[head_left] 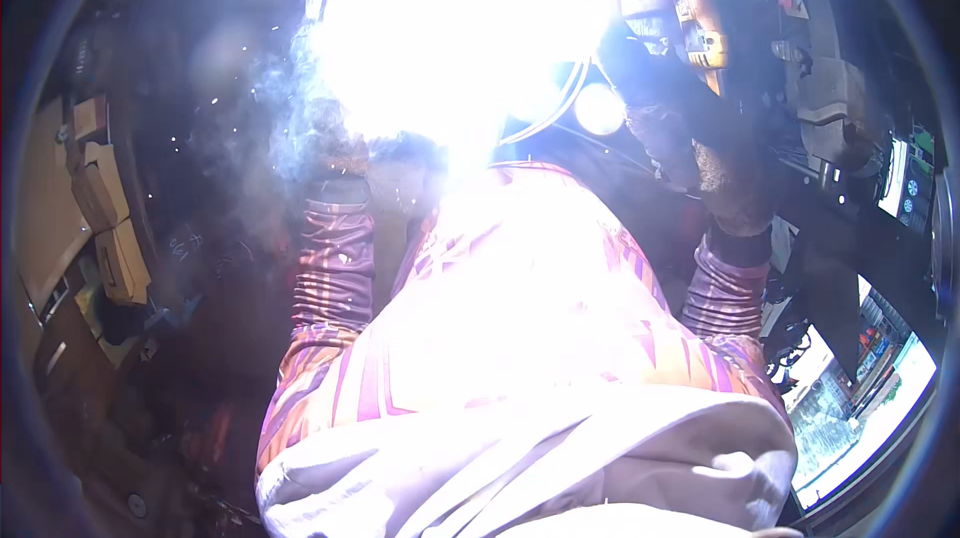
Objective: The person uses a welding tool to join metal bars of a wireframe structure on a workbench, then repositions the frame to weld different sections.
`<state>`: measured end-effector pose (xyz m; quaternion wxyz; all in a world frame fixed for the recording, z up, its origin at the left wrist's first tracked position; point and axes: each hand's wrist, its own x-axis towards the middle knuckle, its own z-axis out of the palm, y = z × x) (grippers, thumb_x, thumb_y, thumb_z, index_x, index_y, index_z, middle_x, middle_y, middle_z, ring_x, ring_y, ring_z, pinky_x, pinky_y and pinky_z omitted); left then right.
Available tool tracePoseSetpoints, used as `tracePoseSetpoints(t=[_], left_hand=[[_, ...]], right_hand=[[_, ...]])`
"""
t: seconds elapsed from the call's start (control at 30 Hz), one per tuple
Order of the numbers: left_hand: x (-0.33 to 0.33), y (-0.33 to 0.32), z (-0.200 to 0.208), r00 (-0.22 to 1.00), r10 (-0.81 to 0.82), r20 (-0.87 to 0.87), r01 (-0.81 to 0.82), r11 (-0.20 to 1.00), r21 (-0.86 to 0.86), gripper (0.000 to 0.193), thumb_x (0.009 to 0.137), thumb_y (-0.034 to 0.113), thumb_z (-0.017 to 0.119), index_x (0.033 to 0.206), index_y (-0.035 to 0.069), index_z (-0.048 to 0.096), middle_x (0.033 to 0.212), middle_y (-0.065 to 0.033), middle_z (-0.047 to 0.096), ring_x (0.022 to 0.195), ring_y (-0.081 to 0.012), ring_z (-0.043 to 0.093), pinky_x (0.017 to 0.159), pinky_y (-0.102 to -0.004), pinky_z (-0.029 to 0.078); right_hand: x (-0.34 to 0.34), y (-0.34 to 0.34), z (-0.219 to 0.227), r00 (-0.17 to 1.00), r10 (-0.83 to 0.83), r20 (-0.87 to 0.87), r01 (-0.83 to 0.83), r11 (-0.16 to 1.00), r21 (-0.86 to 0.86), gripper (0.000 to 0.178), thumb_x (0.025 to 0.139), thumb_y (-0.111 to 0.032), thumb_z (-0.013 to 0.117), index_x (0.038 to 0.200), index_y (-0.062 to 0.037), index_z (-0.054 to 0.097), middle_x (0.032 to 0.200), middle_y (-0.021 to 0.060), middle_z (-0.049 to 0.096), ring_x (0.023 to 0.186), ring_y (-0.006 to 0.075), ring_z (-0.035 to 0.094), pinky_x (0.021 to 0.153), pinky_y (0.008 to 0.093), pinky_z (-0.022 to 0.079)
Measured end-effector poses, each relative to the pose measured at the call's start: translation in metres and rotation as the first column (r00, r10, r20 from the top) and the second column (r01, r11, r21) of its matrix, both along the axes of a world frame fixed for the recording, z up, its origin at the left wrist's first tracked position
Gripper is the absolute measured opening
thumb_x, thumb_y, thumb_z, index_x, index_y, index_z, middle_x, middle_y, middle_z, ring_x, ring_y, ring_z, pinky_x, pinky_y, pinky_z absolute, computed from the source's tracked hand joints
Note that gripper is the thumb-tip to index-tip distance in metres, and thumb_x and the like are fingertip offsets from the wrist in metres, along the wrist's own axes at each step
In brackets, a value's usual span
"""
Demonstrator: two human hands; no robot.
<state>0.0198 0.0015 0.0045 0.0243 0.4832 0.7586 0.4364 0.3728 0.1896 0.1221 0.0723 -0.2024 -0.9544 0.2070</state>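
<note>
Blinding white-blue glare, top centre, ahead of smoke-veiled left hand and brown-gloved right hand. Cannot tell clenched from released fingers on either. Possible scorching of purple-and-orange patterned cloth sleeves by stray white sparks; possible misjudged placement, given bluish smoke.

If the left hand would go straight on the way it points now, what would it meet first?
The left hand seems to point up the picture, into the white glare. This hides any solid thing there, so the first contact cannot be told.
</note>
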Motion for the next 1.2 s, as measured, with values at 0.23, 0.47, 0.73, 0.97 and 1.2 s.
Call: tracePoseSetpoints(t=[0.23, 0.47, 0.73, 0.97, 1.2], left_hand=[[0.0, 0.002, 0.001, 0.999, -0.02, -0.039, 0.02, 1.0, -0.017, 0.027, 0.093, 0.007, 0.07, 0.12, 0.007, 0.073, 0.111, -0.0116, 0.075, 0.103, -0.0242, 0.071, 0.091, -0.0343, 0.055], [-0.005, 0.009, -0.002, 0.992, -0.061, -0.111, 0.055, 0.997, -0.058, 0.027, 0.093, 0.007, 0.069, 0.12, 0.007, 0.073, 0.112, -0.0115, 0.074, 0.104, -0.0245, 0.071, 0.092, -0.0345, 0.055], [-0.005, 0.002, -0.004, 0.991, -0.034, -0.131, 0.019, 0.993, -0.113, 0.028, 0.093, 0.007, 0.069, 0.121, 0.007, 0.073, 0.112, -0.0114, 0.074, 0.104, -0.0248, 0.071, 0.092, -0.0346, 0.054], [-0.002, 0.006, -0.004, 0.999, -0.028, 0.043, 0.028, 1.0, 0.001, 0.026, 0.093, 0.009, 0.068, 0.118, 0.009, 0.074, 0.114, -0.0108, 0.074, 0.106, -0.0243, 0.07, 0.094, -0.0346, 0.054], [0.0, 0.004, -0.001, 0.998, -0.053, 0.029, 0.052, 0.999, 0.016, 0.027, 0.095, 0.01, 0.067, 0.121, 0.005, 0.072, 0.119, -0.0115, 0.072, 0.112, -0.023, 0.068, 0.095, -0.0335, 0.054]], right_hand=[[0.002, -0.002, -0.001, 0.999, 0.009, 0.04, -0.012, 0.997, 0.073, 0.057, 0.085, -0.013, 0.074, 0.136, 0.001, 0.055, 0.129, 0.0158, 0.063, 0.118, 0.0284, 0.063, 0.101, 0.0383, 0.051], [0.007, -0.002, -0.005, 0.991, -0.012, 0.136, -0.021, 0.971, 0.24, 0.057, 0.083, -0.011, 0.075, 0.136, 0.0002, 0.056, 0.131, 0.0157, 0.062, 0.12, 0.029, 0.062, 0.102, 0.0383, 0.051], [0.007, 0.01, 0.0, 0.991, 0.015, 0.134, -0.002, 0.996, -0.093, 0.089, 0.081, -0.015, 0.08, 0.156, 0.0002, 0.034, 0.144, 0.0186, 0.057, 0.129, 0.0253, 0.058, 0.107, 0.0365, 0.045], [-0.003, 0.001, 0.006, 0.982, -0.18, 0.053, 0.185, 0.887, -0.423, 0.083, 0.085, -0.01, 0.077, 0.154, 0.0045, 0.033, 0.145, 0.0193, 0.055, 0.129, 0.0217, 0.057, 0.11, 0.0361, 0.043], [0.015, 0.009, -0.012, 0.985, -0.104, -0.14, 0.03, 0.892, -0.451, 0.046, 0.098, -0.008, 0.059, 0.142, 0.0025, 0.053, 0.141, 0.0215, 0.058, 0.127, 0.0314, 0.06, 0.105, 0.0392, 0.049]])
